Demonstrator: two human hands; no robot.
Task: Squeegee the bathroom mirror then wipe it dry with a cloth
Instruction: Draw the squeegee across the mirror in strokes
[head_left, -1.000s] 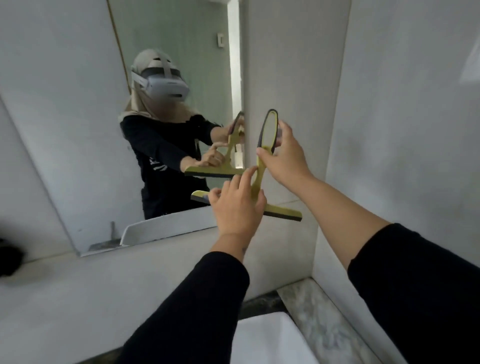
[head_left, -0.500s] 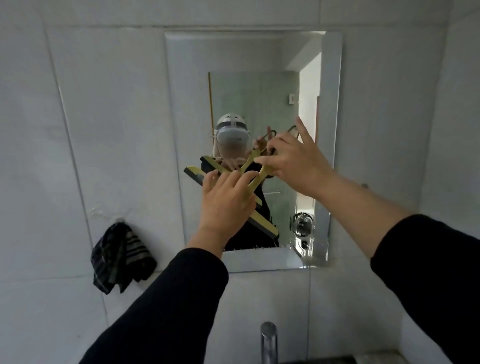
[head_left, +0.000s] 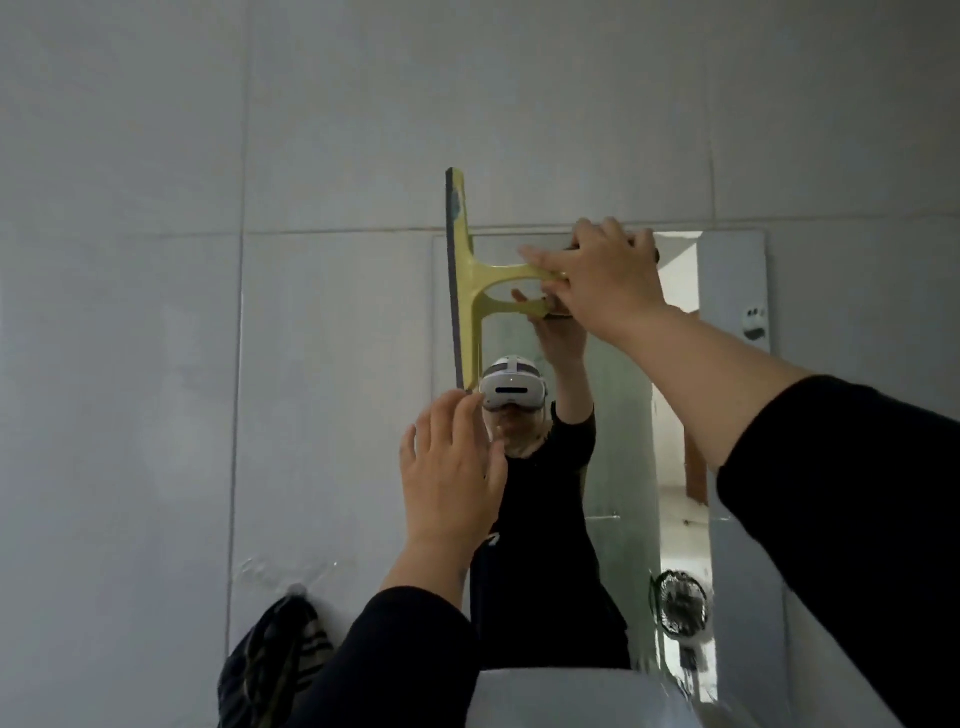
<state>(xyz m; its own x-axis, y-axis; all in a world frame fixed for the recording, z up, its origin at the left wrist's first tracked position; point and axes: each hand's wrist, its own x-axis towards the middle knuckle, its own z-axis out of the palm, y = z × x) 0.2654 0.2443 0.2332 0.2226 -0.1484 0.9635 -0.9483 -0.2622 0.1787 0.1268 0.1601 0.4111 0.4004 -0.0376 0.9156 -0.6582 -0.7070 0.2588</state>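
Squeegee (head_left: 464, 280) handle hidden by right hand (head_left: 605, 283).

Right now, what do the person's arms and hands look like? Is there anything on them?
Both arms wear long black sleeves, pushed back so the forearms show. The left hand and the right hand are bare: no gloves, and I see no rings, watch or bracelets. The sleeves look plain, with no markings on them.

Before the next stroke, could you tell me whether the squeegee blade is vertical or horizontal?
Vertical: the squeegee blade runs up and down along the mirror's left edge, its handle pointing sideways into the right hand.
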